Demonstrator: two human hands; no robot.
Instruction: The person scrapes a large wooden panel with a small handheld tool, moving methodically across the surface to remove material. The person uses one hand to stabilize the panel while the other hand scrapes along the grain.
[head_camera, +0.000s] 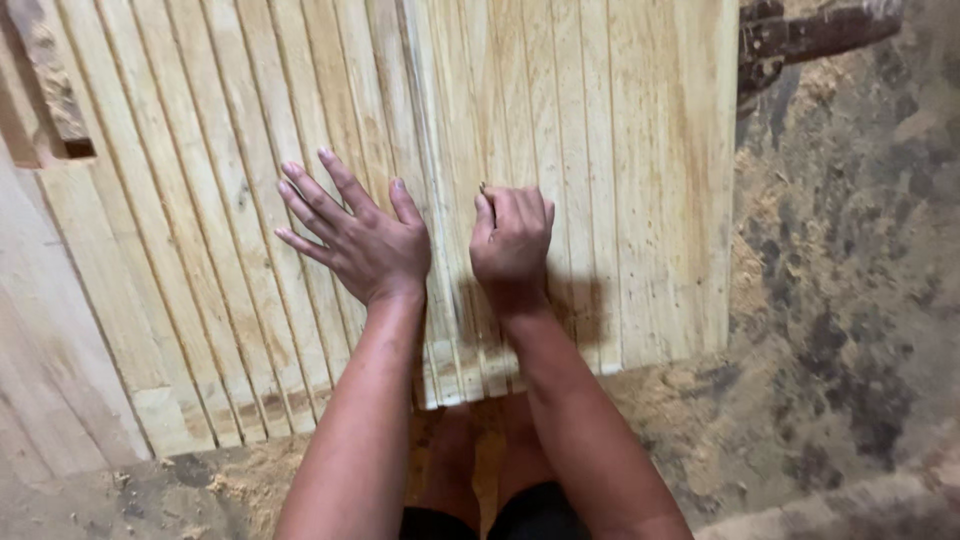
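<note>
Wooden slats (560, 110), pale and narrow, lie edge to edge as a panel on the floor (840, 300), filling the view from 9 o'clock through 12 to about 2 o'clock; their far ends are cut off by the top edge. The left hand (355, 235) rests flat on the slats just left of centre, fingers spread and pointing toward 11 o'clock, its grip fully open and holding nothing. The right hand (512, 240) sits just beside it toward 3 o'clock, curled into a fist against the wood; something small and dark pokes up at the thumb, but it is too small to tell what it is, and the fingers hide whatever the grip encloses. Sawdust (700, 385) lies on the dark floor at 4 to 5 o'clock. A dark, rough piece of wood (810, 35) shows at 1 o'clock, partly cut off. Another wooden block (50, 90) at 10 o'clock is blurred. The knees at 6 o'clock are mostly hidden behind the forearms.
</note>
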